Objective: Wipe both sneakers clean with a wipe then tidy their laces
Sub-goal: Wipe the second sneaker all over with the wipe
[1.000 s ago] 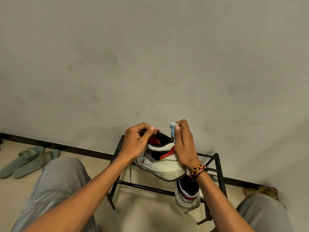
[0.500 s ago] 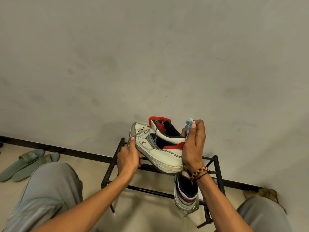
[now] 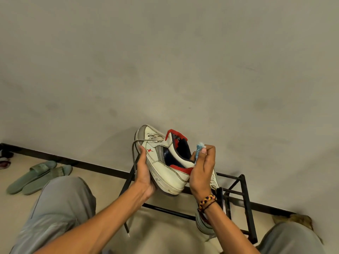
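A plain grey wall (image 3: 165,61) fills most of the view, meeting a beige floor (image 3: 161,230) along a dark skirting line. The person's knees in grey trousers (image 3: 55,208) sit at the lower left and right. A black metal shoe rack (image 3: 244,202) stands against the wall, and a pair of green slides (image 3: 38,176) lies on the floor well to the left. A white sneaker (image 3: 165,165) with red and navy trim is held up in front of the rack, toe pointing up and away. The left hand (image 3: 145,173) grips it from underneath at the sole, while the right hand (image 3: 201,171), wearing a braided bracelet (image 3: 207,200), grips its heel. The second sneaker (image 3: 203,224) sits on the rack, mostly hidden behind the right forearm. A grey lace (image 3: 134,162) hangs loose from the held sneaker. A small blue wipe (image 3: 199,149) is pinched in the right fingers.
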